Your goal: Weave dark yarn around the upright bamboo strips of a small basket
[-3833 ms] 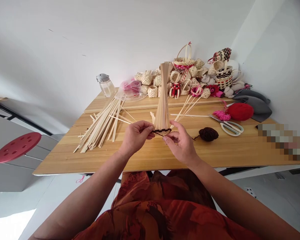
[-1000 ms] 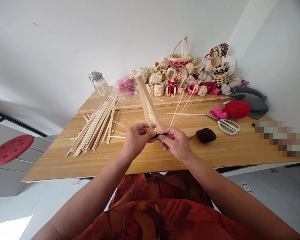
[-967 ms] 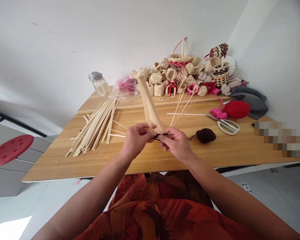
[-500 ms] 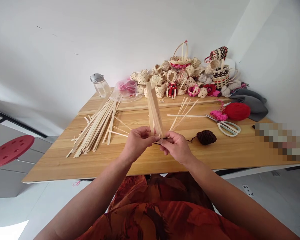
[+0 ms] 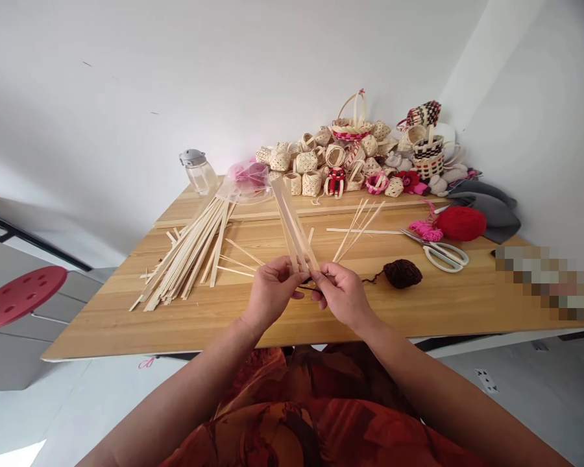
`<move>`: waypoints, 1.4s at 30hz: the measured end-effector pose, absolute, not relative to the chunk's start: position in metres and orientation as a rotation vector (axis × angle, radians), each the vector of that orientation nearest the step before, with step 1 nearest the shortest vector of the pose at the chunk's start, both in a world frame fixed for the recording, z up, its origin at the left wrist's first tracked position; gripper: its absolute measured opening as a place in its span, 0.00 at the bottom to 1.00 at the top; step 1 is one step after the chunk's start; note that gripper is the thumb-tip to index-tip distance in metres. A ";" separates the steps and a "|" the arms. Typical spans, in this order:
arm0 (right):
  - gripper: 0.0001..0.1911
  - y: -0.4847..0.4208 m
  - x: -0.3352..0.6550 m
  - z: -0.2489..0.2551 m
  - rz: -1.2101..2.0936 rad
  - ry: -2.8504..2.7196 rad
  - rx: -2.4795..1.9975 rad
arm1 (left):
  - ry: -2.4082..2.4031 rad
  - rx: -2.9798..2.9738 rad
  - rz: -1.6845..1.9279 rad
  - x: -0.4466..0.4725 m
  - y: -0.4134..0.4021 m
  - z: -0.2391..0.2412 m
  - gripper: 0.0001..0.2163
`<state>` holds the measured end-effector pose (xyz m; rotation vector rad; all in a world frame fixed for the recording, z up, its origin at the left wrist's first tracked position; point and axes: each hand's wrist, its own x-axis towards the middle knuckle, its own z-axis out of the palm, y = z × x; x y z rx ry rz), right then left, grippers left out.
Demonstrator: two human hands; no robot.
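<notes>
- The left hand [image 5: 271, 293] is closed around the near end of a bundle of pale flat bamboo strips [image 5: 292, 224], thumb on top and fingers curled beneath.
- The right hand [image 5: 343, 295] pinches the same end from the other side with narrow, bent fingers. A dark brown yarn strand [image 5: 307, 284] shows between the two hands; how it wraps the bundle cannot be told.
- The bundle slants up and away from the hands, leaning slightly left. Its far end is in the air above the light wooden table [image 5: 467, 298].
- Both hands hover over the table near its front edge, at about mid-width.
- Bare wood lies open to the left front of the hands and to the right front, past the dark brown yarn ball [image 5: 403, 273], which sits just beside the right hand.
- A loose heap of long pale strips [image 5: 194, 243] fans out to the left. A few thin pale sticks [image 5: 357, 224] lie right of the bundle.
- Counted: one white-handled pair of scissors [image 5: 438, 250], one red yarn ball [image 5: 461, 222], one small pink yarn tangle [image 5: 424, 229], one clear glass jar with a grey lid [image 5: 198, 172], and one round red stool [image 5: 22, 295].
- A pile of small woven baskets [image 5: 350, 162], too many to count, fills the far edge against the wall.
</notes>
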<state>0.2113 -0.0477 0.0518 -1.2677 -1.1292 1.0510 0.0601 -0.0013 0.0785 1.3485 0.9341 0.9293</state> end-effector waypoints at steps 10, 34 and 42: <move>0.17 -0.056 0.220 0.045 0.979 -1.321 -1.360 | 0.813 1.714 0.748 0.046 0.004 0.079 0.13; 0.06 -0.050 0.273 0.049 0.037 -1.757 -1.530 | 1.173 2.762 0.732 0.018 0.040 0.007 0.24; 0.15 -0.036 0.291 0.049 0.554 -1.556 -1.773 | 0.907 2.599 1.052 0.009 0.026 0.012 0.13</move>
